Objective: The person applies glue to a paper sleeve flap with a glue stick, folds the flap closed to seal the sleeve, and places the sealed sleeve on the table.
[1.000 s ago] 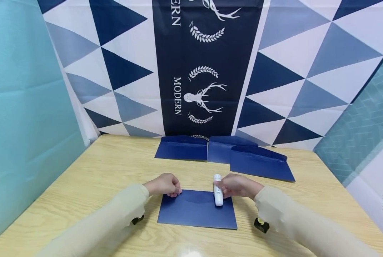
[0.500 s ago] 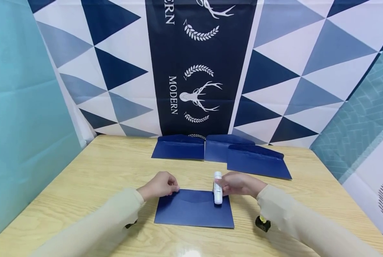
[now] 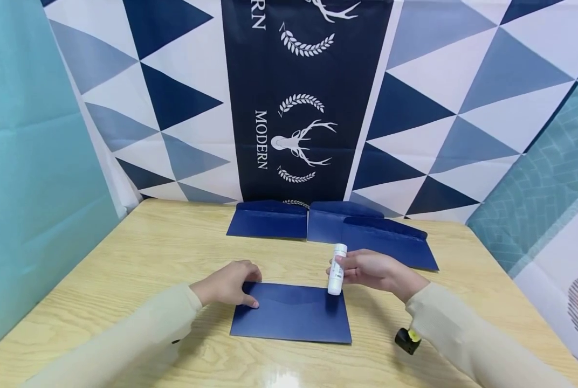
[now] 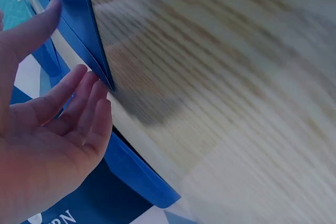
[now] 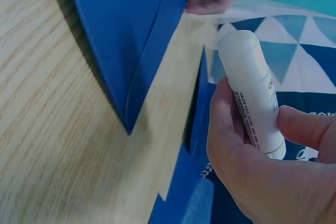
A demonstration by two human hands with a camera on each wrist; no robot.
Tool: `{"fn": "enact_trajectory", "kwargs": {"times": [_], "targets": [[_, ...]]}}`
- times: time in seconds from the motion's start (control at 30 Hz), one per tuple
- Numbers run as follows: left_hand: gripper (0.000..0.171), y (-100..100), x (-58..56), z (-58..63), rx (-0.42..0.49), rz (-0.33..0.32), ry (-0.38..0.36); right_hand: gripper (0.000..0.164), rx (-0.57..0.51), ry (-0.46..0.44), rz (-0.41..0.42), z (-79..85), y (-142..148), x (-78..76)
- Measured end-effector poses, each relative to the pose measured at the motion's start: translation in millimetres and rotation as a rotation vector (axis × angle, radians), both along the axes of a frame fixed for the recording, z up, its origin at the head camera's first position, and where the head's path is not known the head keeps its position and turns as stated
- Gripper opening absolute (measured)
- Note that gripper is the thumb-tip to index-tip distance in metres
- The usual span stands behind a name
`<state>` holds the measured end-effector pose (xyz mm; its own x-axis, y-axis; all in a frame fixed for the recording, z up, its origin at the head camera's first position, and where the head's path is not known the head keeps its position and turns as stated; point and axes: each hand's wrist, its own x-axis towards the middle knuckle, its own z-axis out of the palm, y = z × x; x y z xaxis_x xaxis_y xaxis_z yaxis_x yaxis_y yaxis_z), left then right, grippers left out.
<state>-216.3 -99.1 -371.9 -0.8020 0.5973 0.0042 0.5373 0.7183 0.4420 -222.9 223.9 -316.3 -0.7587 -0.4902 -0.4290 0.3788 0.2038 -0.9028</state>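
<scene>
Head view: blue envelope [image 3: 294,318] on the wooden table [image 3: 148,253], right hand [image 3: 378,271] pinching a white tube [image 3: 336,272] over its far right corner, left hand [image 3: 229,283] at its far left corner. Left wrist view: thumb spread well away from loosely bent fingers, nothing gripped. Right wrist view: thumb and fingers wrapped round the tube, clear of the envelope.

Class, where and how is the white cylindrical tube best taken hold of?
Grip the white cylindrical tube round its middle, probably from the person's right, in a thumb-and-finger hold: it is slim, straight-sided and slightly tilted, and gripping mid-body leaves both ends free, as the right hand shows.
</scene>
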Motion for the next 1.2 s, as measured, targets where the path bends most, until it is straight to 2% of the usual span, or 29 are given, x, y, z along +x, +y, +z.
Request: {"fn": "enact_trajectory", "kwargs": {"times": [0.23,0.37,0.47,0.67,0.77,0.83,0.97,1.2], "targets": [[0.044,-1.0,-0.6,-2.0,0.049,0.025,-0.040,0.060,-0.057,0.003,0.014,6.3,5.9,10.0],[0.041,-3.8,-2.0,2.9,0.084,0.043,-0.110,0.064,-0.093,-0.015,0.019,3.1,12.1,15.2],[0.035,-8.0,-4.5,6.9,0.125,0.056,-0.204,0.070,-0.117,-0.031,0.012,0.2,16.6,18.4],[0.015,-20.7,-9.5,9.8,0.221,0.085,-0.443,0.073,-0.170,-0.059,-0.036,-4.3,24.1,19.5],[0.012,-28.0,-10.5,10.9,0.240,0.099,-0.510,0.073,-0.193,-0.075,-0.058,-7.4,26.0,18.4],[0.014,-32.1,-10.1,11.7,0.253,0.113,-0.528,0.072,-0.206,-0.083,-0.068,-9.8,26.3,17.8],[0.018,-39.1,-8.5,12.7,0.285,0.149,-0.519,0.073,-0.230,-0.106,-0.088,-13.7,25.3,16.8],[0.019,-52.2,-5.9,14.2,0.334,0.247,-0.451,0.077,-0.244,-0.144,-0.104,-17.7,18.4,13.6]]}}
